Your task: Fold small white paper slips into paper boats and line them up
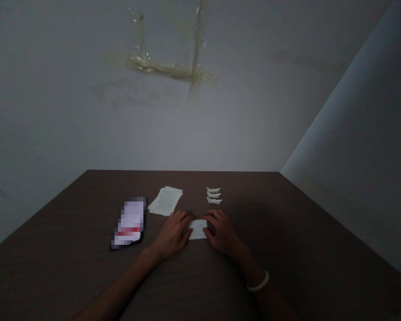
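A small piece of printed paper (pixel 198 229) lies on the dark table in front of me, its long side running left to right. My left hand (pixel 173 235) grips its left edge, thumb at the near corner and fingers curled at the far one. At the opposite edge, my right hand (pixel 222 232) holds the paper the same way, with a pale bracelet on that wrist. Just beyond the right hand, three small folded paper boats (pixel 214 195) sit in a column. Fingertips partly cover the paper's corners.
A loose stack of printed sheets (pixel 166 200) rests beyond my left hand. Farther left lies a phone (pixel 129 222) with a lit, blurred screen. The brown table (pixel 304 249) meets a grey wall (pixel 240 125) at the back, where yellowed tape (pixel 163 70) sticks. Another wall borders the right side.
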